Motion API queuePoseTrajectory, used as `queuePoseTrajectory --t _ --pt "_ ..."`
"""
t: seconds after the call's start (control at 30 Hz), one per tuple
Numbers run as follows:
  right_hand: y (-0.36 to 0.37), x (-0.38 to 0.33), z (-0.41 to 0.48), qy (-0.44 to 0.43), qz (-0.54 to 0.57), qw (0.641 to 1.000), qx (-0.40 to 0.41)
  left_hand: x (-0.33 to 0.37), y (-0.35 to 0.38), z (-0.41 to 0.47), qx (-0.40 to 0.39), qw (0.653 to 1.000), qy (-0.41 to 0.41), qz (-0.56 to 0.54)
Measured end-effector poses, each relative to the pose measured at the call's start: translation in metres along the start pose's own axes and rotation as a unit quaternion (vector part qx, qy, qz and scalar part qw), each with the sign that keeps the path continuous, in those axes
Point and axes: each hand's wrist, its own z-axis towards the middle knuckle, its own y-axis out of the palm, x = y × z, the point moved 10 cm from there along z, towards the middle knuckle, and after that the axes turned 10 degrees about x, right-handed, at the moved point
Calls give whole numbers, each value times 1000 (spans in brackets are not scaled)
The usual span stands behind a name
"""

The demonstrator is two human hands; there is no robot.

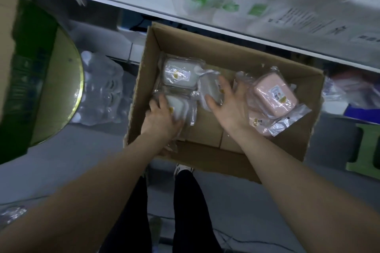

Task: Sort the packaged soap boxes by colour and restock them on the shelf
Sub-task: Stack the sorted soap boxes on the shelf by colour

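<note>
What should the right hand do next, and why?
Probably lower the right hand and grasp the middle white soap box under its spread fingers; the left hand grips the near white soap box, and the pink soap boxes lie apart on the right.

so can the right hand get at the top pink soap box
Probably yes: the right hand is open just beside the top pink soap box, and nothing covers it in the open carton.
</note>
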Motion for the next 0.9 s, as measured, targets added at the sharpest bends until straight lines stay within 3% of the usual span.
queuePoseTrajectory --t 0.1,0.37,0.47,0.57,0.73,0.8,0.9 --pt "25 -13 11 6 -13 997 -70 -5 8 2 26 999 19 15" --pt "37 -40 26 -141 41 979 -141 -19 5 9 31 999 13 11" --pt "48 -49 34 -245 -54 955 -160 -25 7 9 33 999 13 2" --pt "54 -63 44 -330 -177 920 -116 -26 6 8 37 999 9 1" --pt "49 -75 47 -407 -217 884 -69 -31 2 11 30 999 -27 -30" --pt "47 -76 45 -405 -203 889 -67 -32 0 10 21 998 -44 -36" --pt "29 -77 46 -343 -174 922 -33 -32 -6 6 14 996 -70 -60"
